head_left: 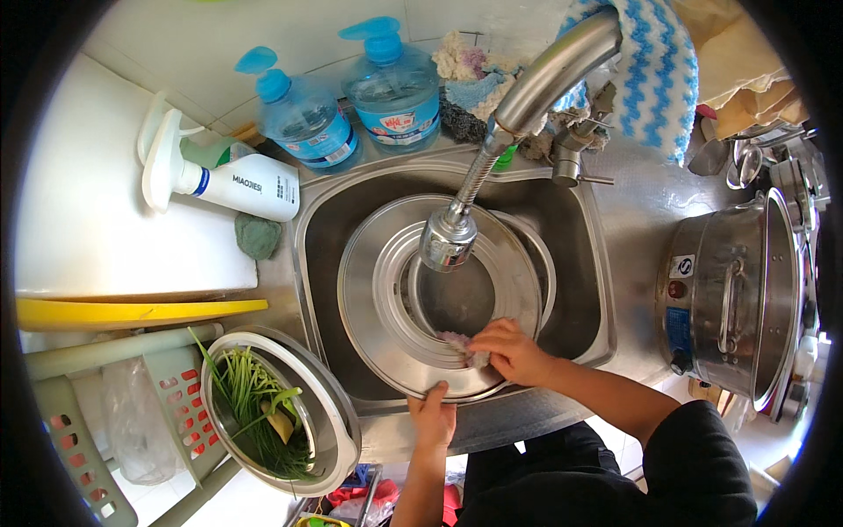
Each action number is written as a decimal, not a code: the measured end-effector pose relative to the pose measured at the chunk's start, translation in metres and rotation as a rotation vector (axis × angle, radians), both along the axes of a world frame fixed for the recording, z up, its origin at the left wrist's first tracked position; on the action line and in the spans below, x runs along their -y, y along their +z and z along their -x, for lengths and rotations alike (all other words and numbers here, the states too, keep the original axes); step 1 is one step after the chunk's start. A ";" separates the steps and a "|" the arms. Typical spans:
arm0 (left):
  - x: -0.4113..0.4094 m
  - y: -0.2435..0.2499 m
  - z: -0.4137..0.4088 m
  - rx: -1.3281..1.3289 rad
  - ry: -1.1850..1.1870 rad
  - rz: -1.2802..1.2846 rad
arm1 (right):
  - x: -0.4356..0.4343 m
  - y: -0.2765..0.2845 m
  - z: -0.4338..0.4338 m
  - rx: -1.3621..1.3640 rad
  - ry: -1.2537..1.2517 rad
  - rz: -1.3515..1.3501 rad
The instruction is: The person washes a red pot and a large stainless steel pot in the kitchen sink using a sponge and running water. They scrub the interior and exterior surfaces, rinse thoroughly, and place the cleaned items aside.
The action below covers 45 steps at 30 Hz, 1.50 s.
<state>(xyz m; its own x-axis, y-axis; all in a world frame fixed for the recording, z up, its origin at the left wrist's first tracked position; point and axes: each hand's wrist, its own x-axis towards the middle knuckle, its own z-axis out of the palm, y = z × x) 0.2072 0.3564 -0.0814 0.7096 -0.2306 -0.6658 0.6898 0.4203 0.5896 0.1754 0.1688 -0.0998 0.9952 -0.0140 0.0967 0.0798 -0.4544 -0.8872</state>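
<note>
A wide stainless-steel ring (369,283) with stepped grooves and a round central hole lies tilted over the sink (576,217). My left hand (432,418) grips its near rim, thumb on top and fingers hidden below. Pressed against the ring's lower right part is a pinkish-white scrubbing cloth (460,344), bunched under the fingers of my right hand (514,354). Another round vessel with a pale rim (548,277) shows behind the ring at the right. Over the ring hangs the chrome spray head of the faucet (449,242), covering part of the hole's far edge.
Two blue pump bottles (390,99) and a white spray bottle (244,184) stand or lie behind and left. A green scouring pad (258,236) sits beside the sink. Bowls with green vegetables (263,402) are front left. A large steel pot (718,296) occupies the right counter.
</note>
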 end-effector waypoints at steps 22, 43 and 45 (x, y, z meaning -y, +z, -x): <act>-0.007 0.041 -0.030 0.036 -0.033 0.054 | -0.031 -0.030 -0.146 0.159 -0.094 -0.114; 0.025 0.017 0.028 0.208 0.012 -0.135 | 0.109 -0.042 -0.089 -0.540 -0.451 0.815; 0.023 0.021 0.026 0.147 -0.006 -0.127 | 0.106 -0.038 -0.083 -0.491 -0.449 0.666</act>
<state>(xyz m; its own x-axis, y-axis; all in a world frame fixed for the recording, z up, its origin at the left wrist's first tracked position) 0.1815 0.3334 -0.0601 0.8001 -0.1556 -0.5793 0.5947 0.3322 0.7322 0.2586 0.0626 -0.1375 0.8417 -0.4993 -0.2056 -0.5399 -0.7778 -0.3217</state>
